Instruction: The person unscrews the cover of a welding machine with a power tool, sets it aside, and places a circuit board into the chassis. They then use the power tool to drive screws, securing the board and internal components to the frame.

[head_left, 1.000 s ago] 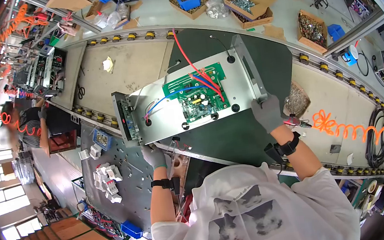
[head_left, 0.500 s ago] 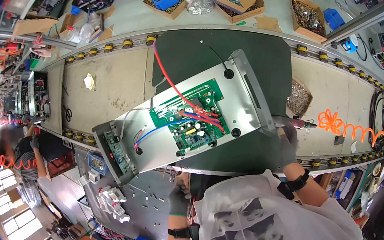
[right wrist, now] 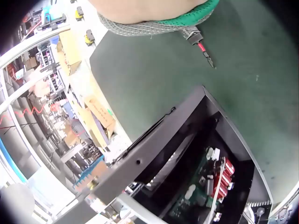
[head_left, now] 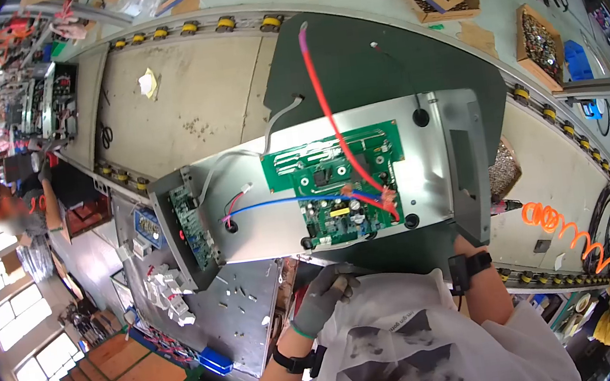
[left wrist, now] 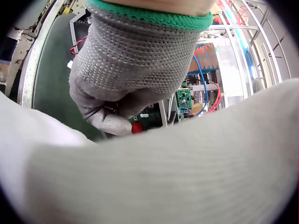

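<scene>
A silver metal chassis (head_left: 265,233) with a green circuit board (head_left: 322,177) lies over the dark green mat (head_left: 349,55). Red, blue and grey wires rise from it. My gloved left hand (head_left: 325,294) is below the chassis, against the shirt front, fingers curled; its fingers and thumb come together in the left wrist view, beside a small red part (left wrist: 136,127). My right hand is hidden behind the dark end panel (head_left: 469,163); its forearm (head_left: 488,290) shows. In the right wrist view only the glove cuff (right wrist: 154,27) appears, and a black-and-red tool tip (right wrist: 203,49) sticks out beside it.
An orange coiled hose (head_left: 552,221) runs to a tool (head_left: 506,205) at the right. Cartons of small hardware (head_left: 538,44) stand along the far side. White parts (head_left: 169,295) lie on the lower-left table. Another person (head_left: 18,210) works at far left.
Both hands have let go of the chassis corners. My left hand has come back to the shirt front, and my right has dropped behind the end panel. The head view has shifted.
</scene>
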The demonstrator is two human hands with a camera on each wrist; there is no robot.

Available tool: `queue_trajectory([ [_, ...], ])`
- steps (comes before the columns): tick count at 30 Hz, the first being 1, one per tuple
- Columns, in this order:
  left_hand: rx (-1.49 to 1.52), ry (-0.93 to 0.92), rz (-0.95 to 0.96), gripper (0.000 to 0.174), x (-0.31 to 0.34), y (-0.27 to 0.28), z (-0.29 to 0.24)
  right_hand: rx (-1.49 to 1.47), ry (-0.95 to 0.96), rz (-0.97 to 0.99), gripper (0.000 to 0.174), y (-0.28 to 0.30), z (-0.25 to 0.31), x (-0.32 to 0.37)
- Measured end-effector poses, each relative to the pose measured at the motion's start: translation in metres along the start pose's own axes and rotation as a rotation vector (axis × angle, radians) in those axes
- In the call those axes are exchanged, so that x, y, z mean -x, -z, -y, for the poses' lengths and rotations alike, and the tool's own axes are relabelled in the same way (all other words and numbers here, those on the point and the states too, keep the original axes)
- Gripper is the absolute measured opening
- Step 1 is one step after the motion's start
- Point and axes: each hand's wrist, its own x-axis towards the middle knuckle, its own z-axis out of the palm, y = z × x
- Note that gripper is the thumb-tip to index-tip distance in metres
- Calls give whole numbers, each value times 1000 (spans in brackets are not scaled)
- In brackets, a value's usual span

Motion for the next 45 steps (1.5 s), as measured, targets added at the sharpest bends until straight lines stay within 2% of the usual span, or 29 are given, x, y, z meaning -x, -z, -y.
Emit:
queue_trajectory([
  [1, 17, 4, -25, 25, 1, -1, -1, 33, 39, 19, 30, -21, -1, 6],
  [2, 2, -4, 0, 25, 3, -4, -4, 64, 79, 39, 28, 108, -49, -1],
  [5, 10, -41, 8, 24, 7, -8, -5, 131, 215, 94, 24, 103, -54, -45],
  [9, 51, -62, 41, 26, 12, -11, 2, 201, 435, 138, 28, 100, -63, -64],
  [10, 89, -46, 47, 27, 15, -13, 2, -326, -339, 37, 26, 78, -4, -43],
  [12, 137, -44, 53, 28, 19, -15, 5, -299, -368, 64, 24, 65, 36, -3],
  [14, 144, -3, 62, 29, 22, -16, 9, -271, -396, 90, 24, 67, 43, 6],
  [16, 139, -16, 77, 29, 25, -16, 8, -490, -368, 191, 19, 86, 33, 5],
  [17, 125, -15, 93, 29, 26, -16, 8, -481, -358, 199, 19, 96, 28, 4],
  [19, 134, -56, 98, 29, 25, -19, 11, -706, -345, 395, 24, 101, 35, 22],
  [20, 132, -88, 104, 30, 24, -22, 12, -669, -214, 394, 24, 106, 37, 33],
  [23, 140, -126, 123, 29, 20, -27, 14, -678, -121, 364, 19, 113, 73, 85],
  [24, 150, -133, 120, 29, 18, -30, 16, -624, -64, 216, 11, 116, 82, 98],
  [25, 183, -148, 143, 28, 17, -33, 19, -613, -63, 225, 11, 124, 90, 110],
  [27, 233, -173, 116, 28, 14, -37, 26, -472, 183, 636, 22, 131, 104, 134],
  [29, 234, -176, 164, 29, 9, -42, 34, -506, 359, 720, 36, 119, 116, 168],
  [30, 243, -189, 125, 29, 8, -44, 39, -496, 415, 814, 45, 112, 125, 188],
  [32, 282, -262, 168, 30, 6, -44, 44, -464, 447, 1002, 50, 94, 144, 219],
  [34, 219, -247, 93, 29, 11, -45, 43, -450, 489, 1193, 53, 78, 151, 233],
  [37, 119, -227, -5, 27, 23, -41, 48, -432, 455, 1251, 49, 59, 156, 269],
  [38, 118, -235, -1, 27, 27, -39, 53, -391, 462, 1243, 38, 53, 157, 284],
  [39, 115, -241, 6, 26, 31, -37, 57, -386, 457, 1266, 38, 47, 158, 290],
  [42, 142, -346, 16, 28, 38, -29, 77, -236, 544, 1452, 25, 31, 156, 308],
  [45, 212, -332, 67, 28, 50, -22, 87, -188, 565, 1414, 24, 17, 146, 329],
])
